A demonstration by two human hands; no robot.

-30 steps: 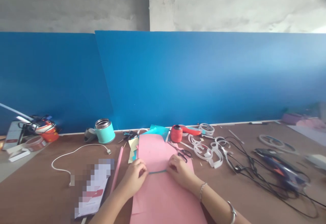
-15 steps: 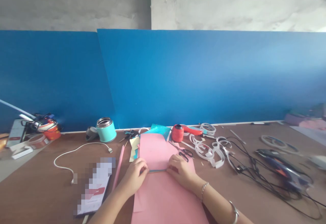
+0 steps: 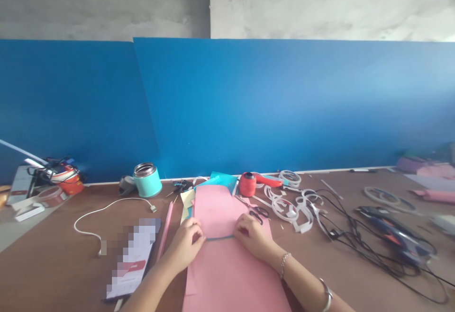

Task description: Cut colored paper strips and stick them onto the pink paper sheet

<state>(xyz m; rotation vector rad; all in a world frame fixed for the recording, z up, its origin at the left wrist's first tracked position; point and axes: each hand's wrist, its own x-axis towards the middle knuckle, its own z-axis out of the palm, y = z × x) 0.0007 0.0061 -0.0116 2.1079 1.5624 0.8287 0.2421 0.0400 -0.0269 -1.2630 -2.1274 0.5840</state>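
Observation:
A smaller pink sheet of paper (image 3: 213, 210) bows upward over a larger pink sheet (image 3: 234, 274) on the table. Along its near edge runs a thin blue-grey strip. My left hand (image 3: 190, 240) pinches the near left corner of the smaller sheet, thumb and fingers together. At the near right corner my right hand (image 3: 250, 236) is closed in the same way, with a chain bracelet and a bangle on that arm. Black-handled scissors (image 3: 259, 214) lie just beyond my right hand. A pink paper strip (image 3: 165, 231) lies left of the sheets.
A phone (image 3: 133, 262) and a white cable (image 3: 92, 212) lie at left, with a turquoise jar (image 3: 147, 181) behind. At right are white strip coils (image 3: 291, 210), a red tool (image 3: 249, 184), black cords and a dark tool (image 3: 394, 236). A blue partition (image 3: 266, 108) stands behind.
Both hands stay at the near corners of the smaller sheet, with only slight finger shifts. The view has moved a little; a pink roll shows more clearly at far right.

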